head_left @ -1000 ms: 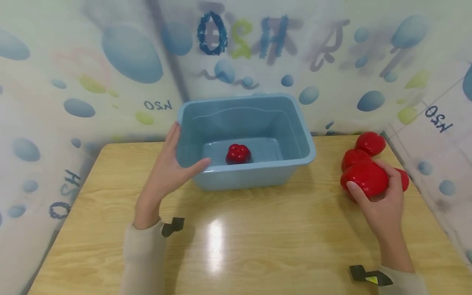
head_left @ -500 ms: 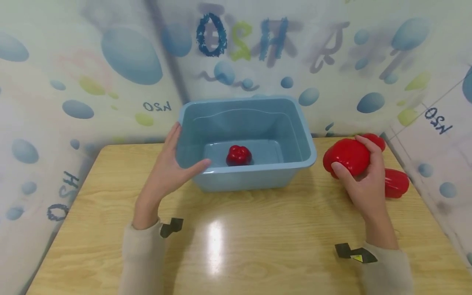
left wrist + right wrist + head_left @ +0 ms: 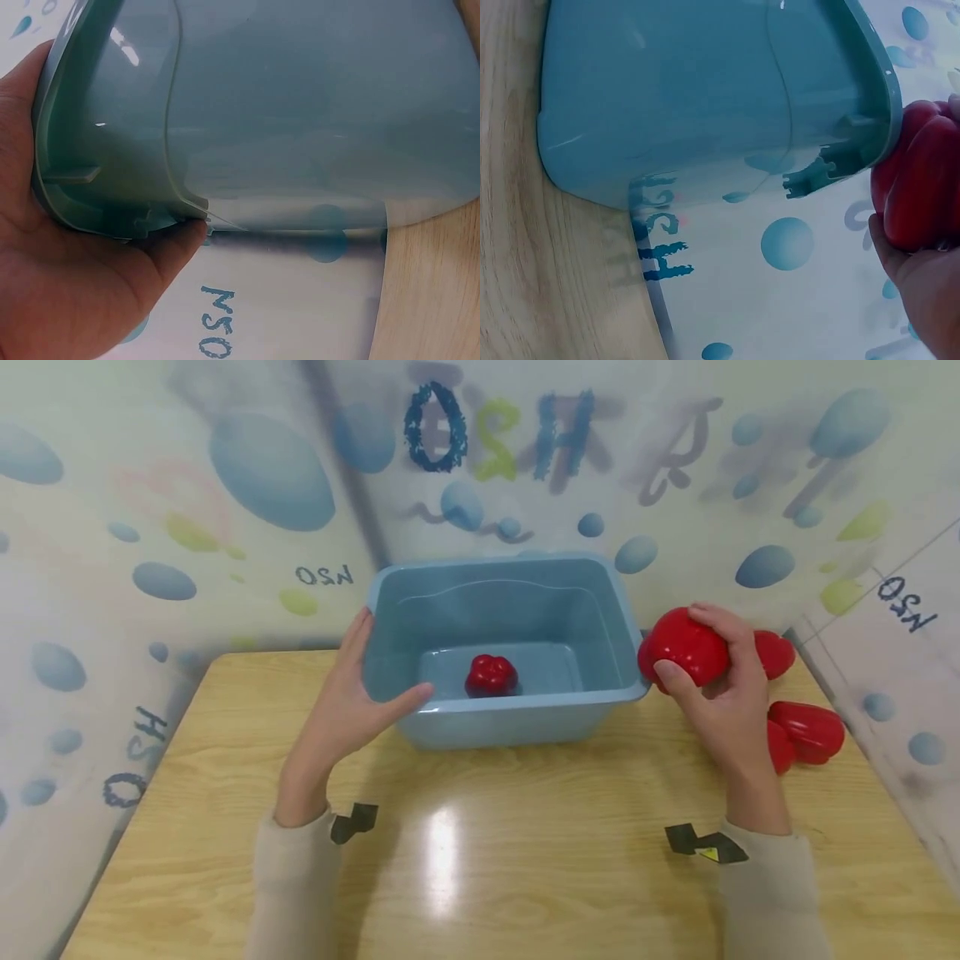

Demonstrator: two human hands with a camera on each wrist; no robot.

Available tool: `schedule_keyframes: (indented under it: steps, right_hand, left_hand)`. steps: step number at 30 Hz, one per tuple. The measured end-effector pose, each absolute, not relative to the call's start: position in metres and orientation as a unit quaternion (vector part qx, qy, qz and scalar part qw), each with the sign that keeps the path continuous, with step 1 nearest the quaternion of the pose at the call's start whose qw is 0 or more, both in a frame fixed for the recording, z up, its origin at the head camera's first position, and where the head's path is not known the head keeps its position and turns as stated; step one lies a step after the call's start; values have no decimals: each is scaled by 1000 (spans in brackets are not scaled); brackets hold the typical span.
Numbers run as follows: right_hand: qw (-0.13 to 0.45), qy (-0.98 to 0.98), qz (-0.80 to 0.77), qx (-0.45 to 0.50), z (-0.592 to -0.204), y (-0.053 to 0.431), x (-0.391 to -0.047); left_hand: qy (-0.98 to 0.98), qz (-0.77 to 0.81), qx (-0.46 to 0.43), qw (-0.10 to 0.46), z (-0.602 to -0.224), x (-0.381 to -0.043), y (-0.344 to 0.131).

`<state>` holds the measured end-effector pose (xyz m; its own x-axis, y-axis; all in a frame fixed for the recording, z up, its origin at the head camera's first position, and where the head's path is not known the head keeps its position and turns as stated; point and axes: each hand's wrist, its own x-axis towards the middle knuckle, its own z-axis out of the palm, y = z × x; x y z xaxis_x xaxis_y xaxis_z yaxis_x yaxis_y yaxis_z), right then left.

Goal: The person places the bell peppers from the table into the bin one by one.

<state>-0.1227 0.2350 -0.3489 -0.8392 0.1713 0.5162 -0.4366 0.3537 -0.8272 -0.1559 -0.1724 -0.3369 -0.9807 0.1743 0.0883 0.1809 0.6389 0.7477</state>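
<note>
My right hand [image 3: 723, 689] grips a glossy red bell pepper [image 3: 686, 647], held up at the right end of a light-blue plastic tub [image 3: 517, 722]. In the right wrist view the pepper [image 3: 922, 176] overlaps the tub's rim [image 3: 895, 112]. My left hand [image 3: 337, 710] holds the tub's left front corner, thumb over the front rim and fingers along the left side. The left wrist view shows the fingers [image 3: 176, 251] tucked under the rim lip. Inside the tub, another red bell pepper [image 3: 491, 676] rests on the floor near the front wall.
Several red peppers lie on the wooden table [image 3: 525, 860] to the right: one at the back [image 3: 774, 653], and a long one [image 3: 810, 731] beside another [image 3: 780, 747] partly behind my right hand. A patterned wall covering [image 3: 262, 593] rises behind the table and tub.
My right hand has lifted the bell pepper off the group at the right and carried it left and away from me to the tub's right rim. My left hand stays on the tub.
</note>
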Motion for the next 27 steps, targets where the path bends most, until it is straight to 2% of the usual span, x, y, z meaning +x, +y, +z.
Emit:
schedule_keyframes:
  steps: [10, 27]
  right_hand:
    - [259, -766, 570, 141, -347, 227, -127]
    - [261, -779, 549, 154, -347, 225, -130]
  left_hand:
    - [-909, -405, -101, 5, -338, -157, -173]
    - [-909, -406, -96, 0, -338, -156, -173]
